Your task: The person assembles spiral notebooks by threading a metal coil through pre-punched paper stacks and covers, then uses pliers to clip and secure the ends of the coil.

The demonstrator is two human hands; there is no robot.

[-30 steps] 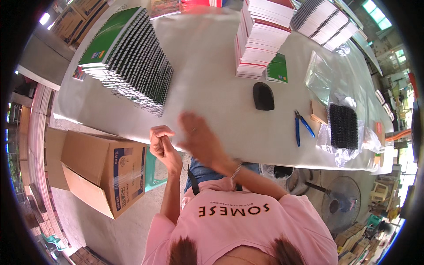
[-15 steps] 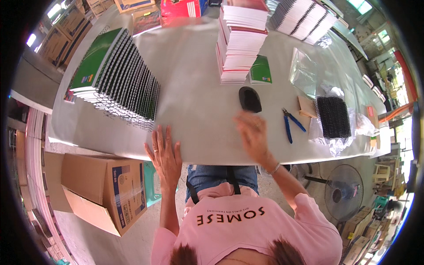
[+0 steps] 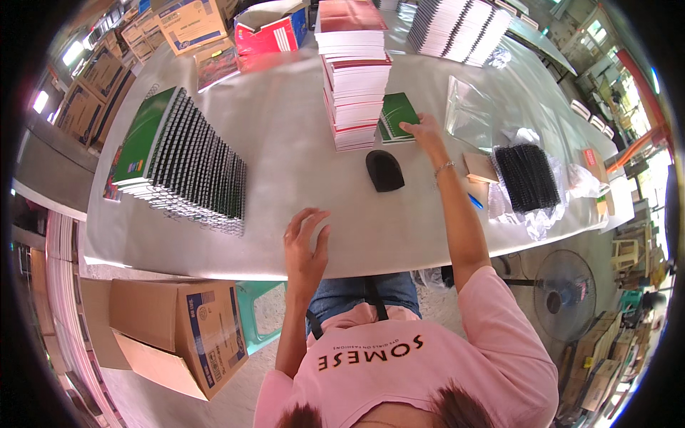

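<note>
Reaching farther, right hand (image 3: 426, 130) now touches green notebook (image 3: 397, 116).

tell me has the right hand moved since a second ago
Yes. The right hand went from the table's near edge, past the black oval pad, onto the green notebook.

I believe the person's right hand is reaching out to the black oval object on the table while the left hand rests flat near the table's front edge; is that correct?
Not quite. The head view shows the right hand on the green notebook beside the tall stack of booklets, beyond the black oval object. The left hand does rest flat near the table's front edge.
</note>
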